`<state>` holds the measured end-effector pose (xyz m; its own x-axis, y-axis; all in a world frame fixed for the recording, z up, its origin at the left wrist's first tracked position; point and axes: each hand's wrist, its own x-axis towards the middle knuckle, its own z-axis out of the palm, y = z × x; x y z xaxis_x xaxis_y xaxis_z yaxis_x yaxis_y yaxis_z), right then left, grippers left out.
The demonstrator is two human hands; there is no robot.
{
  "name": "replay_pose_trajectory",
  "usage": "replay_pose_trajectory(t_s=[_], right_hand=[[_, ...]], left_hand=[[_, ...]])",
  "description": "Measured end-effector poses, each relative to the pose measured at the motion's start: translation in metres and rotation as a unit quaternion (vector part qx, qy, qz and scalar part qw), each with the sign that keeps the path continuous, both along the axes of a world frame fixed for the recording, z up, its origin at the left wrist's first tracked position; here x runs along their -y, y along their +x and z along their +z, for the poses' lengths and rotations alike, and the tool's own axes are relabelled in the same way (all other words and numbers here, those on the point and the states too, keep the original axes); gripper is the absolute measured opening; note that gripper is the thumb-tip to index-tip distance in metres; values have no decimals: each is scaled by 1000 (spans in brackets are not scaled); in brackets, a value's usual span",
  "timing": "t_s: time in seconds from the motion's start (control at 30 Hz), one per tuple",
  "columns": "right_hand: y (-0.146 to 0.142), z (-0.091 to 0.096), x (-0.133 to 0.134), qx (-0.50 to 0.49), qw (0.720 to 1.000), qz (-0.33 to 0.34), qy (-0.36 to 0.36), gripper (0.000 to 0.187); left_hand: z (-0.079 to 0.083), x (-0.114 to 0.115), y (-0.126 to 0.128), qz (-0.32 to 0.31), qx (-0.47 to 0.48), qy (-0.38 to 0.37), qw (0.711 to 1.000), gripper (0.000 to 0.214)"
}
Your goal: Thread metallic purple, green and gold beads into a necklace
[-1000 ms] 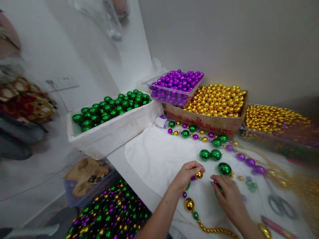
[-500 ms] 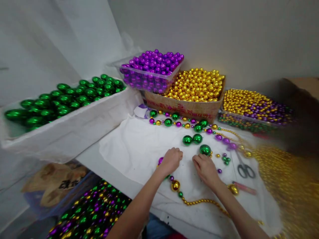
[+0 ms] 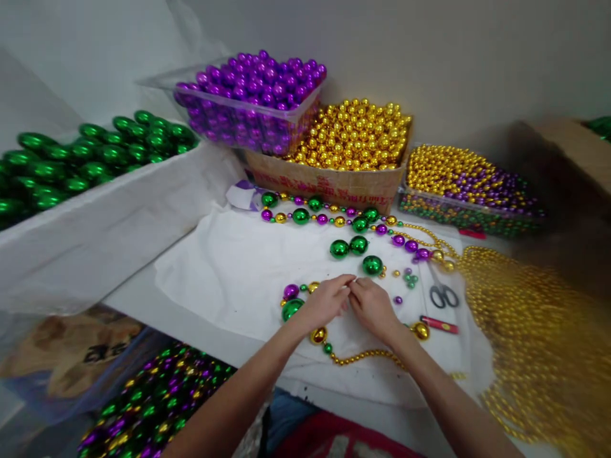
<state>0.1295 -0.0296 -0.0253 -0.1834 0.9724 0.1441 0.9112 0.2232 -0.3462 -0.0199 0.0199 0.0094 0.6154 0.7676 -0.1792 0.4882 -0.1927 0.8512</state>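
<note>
White cloth (image 3: 229, 254) on the worktop (image 3: 157, 305), grey wall (image 3: 429, 63) behind.
Apart half a second ago, the left hand (image 3: 329, 299) and right hand (image 3: 375, 305) now meet, fingers bunched, though whether they grip anything I cannot tell; the bead strand (image 3: 318, 335) lies beneath the left wrist.

We found the bead strand (image 3: 318, 335) smooth and glossy, with a mirror-like metallic finish. We recorded the same high shine on the purple beads (image 3: 258, 83); their tub (image 3: 296, 116) appeared to be clear, smooth plastic. We noted matt cardboard on the carton (image 3: 329, 184), matt, creased fabric in the white cloth (image 3: 224, 267), and a dull, foam-like surface on the white box (image 3: 119, 216).
</note>
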Motion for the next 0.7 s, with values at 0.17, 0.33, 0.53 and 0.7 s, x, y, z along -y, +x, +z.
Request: replay_pose_trajectory(t_s=[0.17, 0.33, 0.53, 0.7], right_hand=[[-10, 2, 7, 2, 1000, -28, 0, 15], [-12, 10, 6, -1, 999, -53, 6, 16], [59, 30, 23, 35, 999, -14, -5, 20], [129, 19, 50, 140, 990, -2, -28, 32]], left_hand=[[-11, -9, 2, 10, 73, -184, 980, 47], [-13, -13, -1, 2, 48, -205, 978, 25], [-13, -11, -13, 9, -31, -99, 995, 27], [-11, -11, -23, 11, -31, -82, 996, 27]])
